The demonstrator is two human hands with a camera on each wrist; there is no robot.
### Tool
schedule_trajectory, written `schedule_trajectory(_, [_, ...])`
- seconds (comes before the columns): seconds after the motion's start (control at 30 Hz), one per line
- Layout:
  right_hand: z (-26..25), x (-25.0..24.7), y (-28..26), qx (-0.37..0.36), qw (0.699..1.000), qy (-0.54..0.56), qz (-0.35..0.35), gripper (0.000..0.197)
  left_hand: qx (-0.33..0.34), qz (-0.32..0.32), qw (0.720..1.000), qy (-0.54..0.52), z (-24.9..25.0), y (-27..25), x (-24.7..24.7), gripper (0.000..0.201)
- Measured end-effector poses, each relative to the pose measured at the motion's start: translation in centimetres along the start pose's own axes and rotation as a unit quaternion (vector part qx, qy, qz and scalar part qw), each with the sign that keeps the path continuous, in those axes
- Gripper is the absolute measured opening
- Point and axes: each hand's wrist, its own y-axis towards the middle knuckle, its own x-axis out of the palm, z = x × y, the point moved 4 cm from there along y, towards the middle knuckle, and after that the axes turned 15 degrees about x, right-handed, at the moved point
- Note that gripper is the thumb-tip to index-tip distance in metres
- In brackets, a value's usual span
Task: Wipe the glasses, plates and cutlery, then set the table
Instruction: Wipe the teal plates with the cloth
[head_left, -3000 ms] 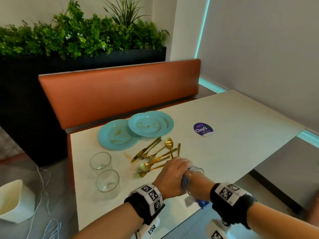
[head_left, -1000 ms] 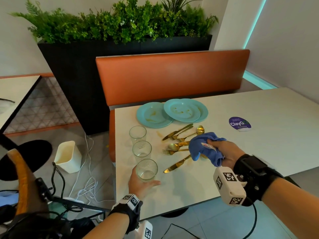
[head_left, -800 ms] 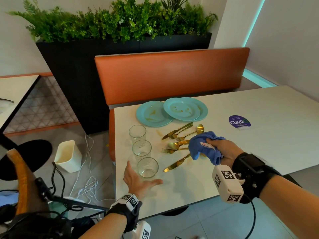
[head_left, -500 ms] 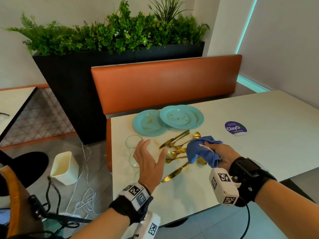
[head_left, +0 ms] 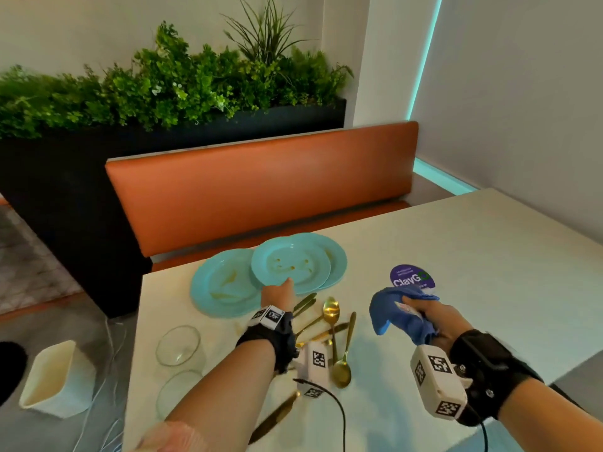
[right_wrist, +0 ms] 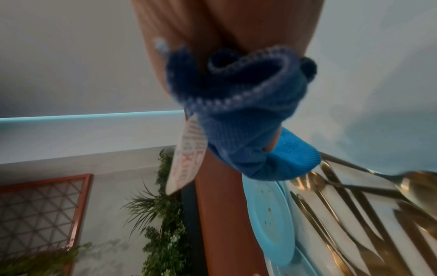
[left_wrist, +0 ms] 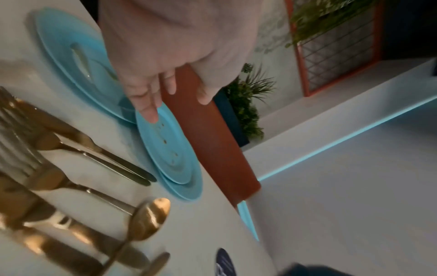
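Three soiled turquoise plates overlap at the table's far left; the top plate lies on another, beside a third. My left hand stretches over the gold cutlery, fingers straight. Its fingertips are at the near rim of the top plate; I cannot tell whether they touch it. My right hand grips a bunched blue cloth above the table, right of the cutlery. In the right wrist view the cloth fills the palm. Two glasses stand near the left edge.
A gold knife lies near the front edge. A purple sticker is on the table behind the cloth. An orange bench and a dark planter stand behind. A white bin and cables are on the floor at left.
My left hand let go of the nearest glass, rose, and reached forward over the cutlery to the plates. The right hand kept the cloth and barely moved.
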Motion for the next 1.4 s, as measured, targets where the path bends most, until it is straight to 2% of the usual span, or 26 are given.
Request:
schedule_trajectory(0.03, [-0.5, -0.4, 1.2, 0.028, 0.999, 0.018, -0.011, 0.015, -0.013, -0.008, 1.000, 0.018, -0.7, 1.1, 0.0, 0.029])
schedule_trajectory(0.07, [-1.9, -0.6, 2.9, 0.025, 0.999, 0.020, -0.011, 0.016, -0.019, -0.011, 0.999, 0.037, -1.3, 2.5, 0.4, 0.028])
schedule_trajectory(0.17, [-5.3, -1.2, 6.9, 0.031, 0.999, 0.020, -0.014, 0.032, -0.058, -0.013, 0.995, 0.081, -2.4, 5.9, 1.1, 0.039])
schedule_trajectory(0.27, [-7.0, -1.8, 9.6, 0.045, 0.999, -0.010, -0.014, 0.017, -0.067, -0.011, 0.991, 0.114, -3.4, 8.4, 2.0, 0.035])
schedule_trajectory(0.33, [-7.8, -1.9, 10.8, 0.047, 0.998, -0.028, -0.003, 0.016, -0.091, -0.016, 0.990, 0.107, -4.0, 9.5, 2.9, 0.031])
schedule_trajectory(0.4, [-8.3, -1.9, 11.5, 0.046, 0.998, -0.044, 0.009, 0.012, -0.113, -0.019, 0.987, 0.109, -4.2, 9.7, 3.4, 0.037])
schedule_trajectory(0.43, [-8.5, -1.9, 11.6, 0.049, 0.997, -0.052, 0.017, 0.011, -0.126, -0.001, 0.989, 0.079, -4.5, 9.8, 3.6, 0.043])
schedule_trajectory(0.5, [-8.7, -1.8, 11.5, 0.072, 0.995, -0.063, 0.023, 0.021, -0.128, 0.030, 0.991, 0.024, -4.6, 9.8, 4.0, 0.047])
schedule_trajectory(0.63, [-8.2, -1.1, 11.3, 0.155, 0.987, -0.020, -0.043, 0.034, -0.087, 0.136, 0.985, -0.069, -3.1, 9.5, 4.4, 0.045])
schedule_trajectory(0.7, [-8.6, -0.5, 11.4, 0.118, 0.991, -0.001, -0.060, 0.024, -0.065, 0.184, 0.972, -0.129, -1.6, 9.1, 4.5, 0.042])
schedule_trajectory(0.8, [-10.2, 1.0, 10.8, -0.053, 0.995, -0.076, -0.020, 0.012, -0.027, 0.189, 0.964, -0.183, 0.4, 8.4, 4.3, 0.039])
schedule_trajectory(0.83, [-10.7, 1.7, 10.6, -0.116, 0.982, -0.151, 0.001, 0.014, -0.012, 0.183, 0.964, -0.195, 1.0, 8.3, 4.2, 0.038])
schedule_trajectory(0.87, [-11.2, 2.5, 10.4, -0.170, 0.955, -0.242, 0.032, 0.021, -0.001, 0.169, 0.964, -0.204, 1.7, 8.1, 4.3, 0.038])
schedule_trajectory(0.93, [-11.9, 4.2, 9.9, -0.262, 0.879, -0.391, 0.080, 0.035, 0.010, 0.127, 0.963, -0.237, 3.0, 7.6, 4.7, 0.040])
schedule_trajectory(1.03, [-11.3, 7.0, 8.3, -0.394, 0.775, -0.488, 0.078, 0.034, 0.019, 0.068, 0.959, -0.275, 4.7, 6.5, 5.6, 0.042])
schedule_trajectory(1.07, [-10.4, 7.7, 8.0, -0.409, 0.746, -0.522, 0.067, 0.031, 0.020, 0.057, 0.958, -0.280, 5.1, 6.3, 5.8, 0.041])
schedule_trajectory(1.13, [-8.7, 8.1, 8.4, -0.442, 0.668, -0.594, 0.079, 0.036, 0.021, 0.045, 0.956, -0.288, 5.8, 5.7, 6.0, 0.038])
schedule_trajectory(1.17, [-8.2, 8.2, 8.2, -0.433, 0.647, -0.621, 0.085, 0.043, 0.024, 0.043, 0.955, -0.291, 6.1, 5.5, 6.1, 0.038])
schedule_trajectory(1.2, [-8.0, 8.2, 7.8, -0.418, 0.643, -0.634, 0.103, 0.053, 0.024, 0.043, 0.953, -0.297, 6.5, 5.3, 6.2, 0.040])
schedule_trajectory(1.27, [-8.2, 8.1, 6.8, -0.385, 0.659, -0.627, 0.157, 0.068, 0.026, 0.036, 0.946, -0.320, 7.2, 4.7, 6.4, 0.042])
schedule_trajectory(1.3, [-8.4, 8.2, 6.1, -0.391, 0.668, -0.605, 0.185, 0.065, 0.031, 0.030, 0.944, -0.328, 7.6, 4.4, 6.6, 0.040])
schedule_trajectory(1.4, [-9.5, 8.0, 5.2, -0.427, 0.672, -0.557, 0.237, 0.025, 0.041, 0.007, 0.938, -0.344, 8.6, 3.6, 7.0, 0.025])
